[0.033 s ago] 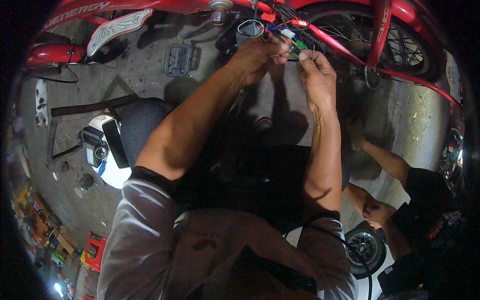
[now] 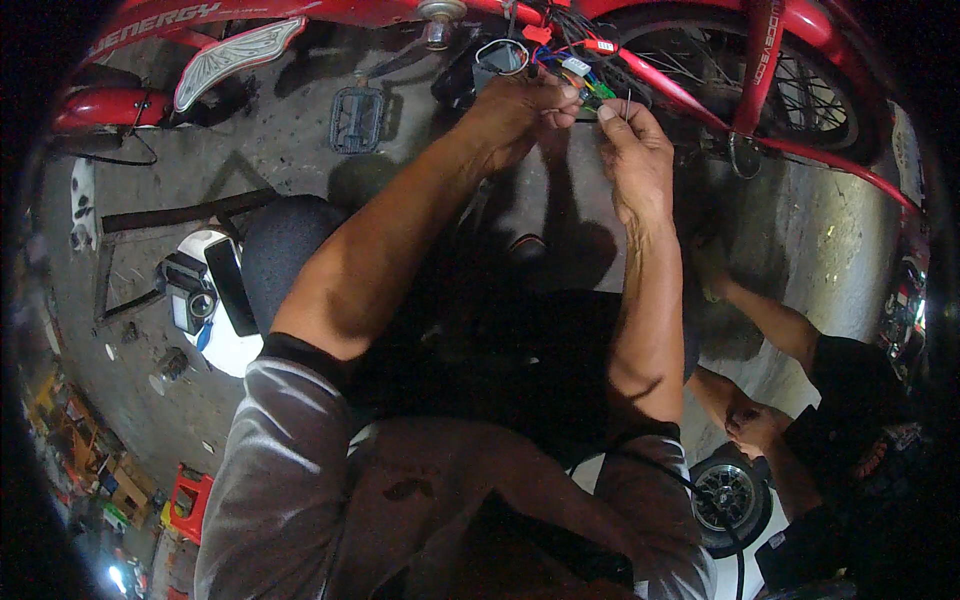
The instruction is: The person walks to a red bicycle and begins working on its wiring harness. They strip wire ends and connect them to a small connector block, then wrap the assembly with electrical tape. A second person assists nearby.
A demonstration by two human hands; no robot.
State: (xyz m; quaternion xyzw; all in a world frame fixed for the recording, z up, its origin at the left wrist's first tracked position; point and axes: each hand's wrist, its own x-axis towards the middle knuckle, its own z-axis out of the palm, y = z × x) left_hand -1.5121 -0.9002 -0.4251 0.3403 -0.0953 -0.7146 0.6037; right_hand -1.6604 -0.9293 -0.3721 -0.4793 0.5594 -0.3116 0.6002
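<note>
Both my hands are raised at a bundle of coloured wires [image 2: 566, 50] hanging under a red bike frame [image 2: 672, 92]. My left hand [image 2: 520, 112] is closed, thumb and fingertips pinching the lower end of the wiring; the exact piece is mostly hidden. Close to its right, my right hand [image 2: 637, 150] also pinches, and a thin pale rod [image 2: 628, 104] stands up from between its thumb and fingers. A green connector [image 2: 604, 90] shows between the two hands. Just above sit a white connector [image 2: 575, 67], a red connector [image 2: 537, 35] and a grey open-topped case [image 2: 500, 60].
A pedal [image 2: 356, 120] hangs left of my hands, and a spoked wheel [image 2: 790, 100] stands at the upper right. On a white surface at left lies a black phone [image 2: 231, 286]. Another person's clasped hands [image 2: 757, 428] are at lower right, near a small wheel [image 2: 728, 500].
</note>
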